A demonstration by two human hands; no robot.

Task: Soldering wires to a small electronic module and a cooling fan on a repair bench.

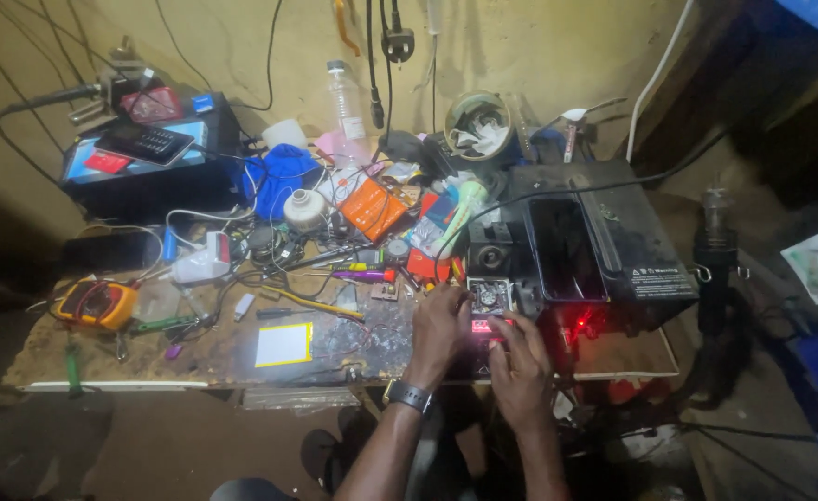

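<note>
Nearest the camera, two bare forearms reach up from the lower edge, the left one wearing a dark wristwatch [408, 395]. The left hand [438, 331] lies knuckles-up with its fingers curled loosely together on the front of a small black control unit with a glowing red display [484, 327]; whether it pinches anything cannot be told. The right hand [517, 366] rests just beside it, fingers lightly spread, its fingertips touching the same lit panel. This unit sits at the front edge of the cluttered wooden surface [149, 362], touching the large black box-shaped machine [604, 246] behind it.

To the left, on the bare front strip, lies a flat white card with a yellow border [283, 344], and further left a yellow and orange multimeter [96, 302]. Mid-depth, tangled wires surround an orange foil packet [373, 209] and a purple-handled tool [362, 276]. Farther back stands a clear plastic bottle [345, 100] against the wall, a round magnifier lamp [476, 124] to its right, and a dark keypad phone [143, 142] on a black case at far left.
</note>
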